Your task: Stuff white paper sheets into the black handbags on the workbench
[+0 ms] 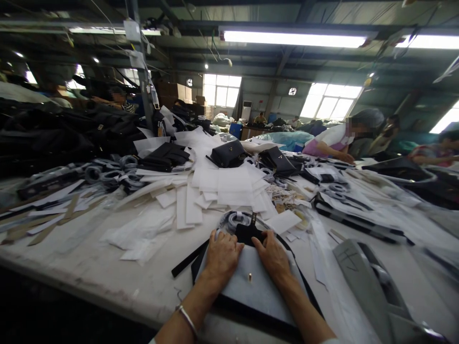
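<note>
In front of me on the table lies a black handbag, its front covered by a pale protective sheet with a small gold-coloured clasp showing through. My left hand is closed over the bag's upper edge on the left, fingers curled over the far side. On the right of the same edge, my right hand grips with its thumb pointing inward. Between the hands a black tab with a metal end stands up. A coiled strap wrapped in clear film sits just beyond. Some fingertips are hidden behind the bag.
White paper sheets are heaped ahead, with black bags behind them. Wrapped strap coils lie left. A grey tape dispenser-like device stands close on the right. Another person bends over the table's far right.
</note>
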`<state>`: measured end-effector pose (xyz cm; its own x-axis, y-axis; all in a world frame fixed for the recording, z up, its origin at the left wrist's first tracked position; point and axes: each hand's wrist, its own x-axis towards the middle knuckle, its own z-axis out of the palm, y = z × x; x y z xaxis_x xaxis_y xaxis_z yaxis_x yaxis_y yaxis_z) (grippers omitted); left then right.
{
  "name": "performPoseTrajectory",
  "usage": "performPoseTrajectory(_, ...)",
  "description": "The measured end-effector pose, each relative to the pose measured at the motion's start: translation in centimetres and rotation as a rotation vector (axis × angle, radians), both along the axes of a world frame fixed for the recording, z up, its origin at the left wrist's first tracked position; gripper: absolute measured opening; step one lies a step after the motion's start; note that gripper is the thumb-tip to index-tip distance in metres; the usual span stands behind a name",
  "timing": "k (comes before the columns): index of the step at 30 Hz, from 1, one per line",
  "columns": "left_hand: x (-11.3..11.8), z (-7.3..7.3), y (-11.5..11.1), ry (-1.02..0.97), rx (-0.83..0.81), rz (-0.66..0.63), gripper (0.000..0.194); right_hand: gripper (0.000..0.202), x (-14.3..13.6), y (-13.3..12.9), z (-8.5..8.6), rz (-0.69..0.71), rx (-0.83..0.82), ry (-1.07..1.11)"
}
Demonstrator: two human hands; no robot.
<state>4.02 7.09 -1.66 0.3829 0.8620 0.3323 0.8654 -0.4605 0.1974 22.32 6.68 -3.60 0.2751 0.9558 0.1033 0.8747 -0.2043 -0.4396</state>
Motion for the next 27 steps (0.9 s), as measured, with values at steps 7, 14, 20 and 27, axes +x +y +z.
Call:
performPoseTrajectory(7, 0.1, -0.1, 0.0, -0.008, 0.000, -0.007, 0.022, 0.075, 1.2, 0.8, -2.7, 0.082, 0.340, 0.170)
performPoseTrajectory(14, 0.0, -0.5, -0.1, -0.057, -0.017, -0.011, 0.021, 0.047, 2.1, -0.3, -0.4, 0.235, 0.363, 0.560)
performPoseTrajectory(20, -0.5, -0.8, 0.0, -0.122, -0.048, 0.013, 0.015, 0.039, 1.2, -1.3, 1.1, 0.448, 0.323, 0.636)
performPoseTrajectory(27, -0.8, -0.9, -0.2, -0.208, -0.050, 0.027, 0.030, 0.022, 0.9, -1.7, 1.8, 0.539, 0.087, 0.676)
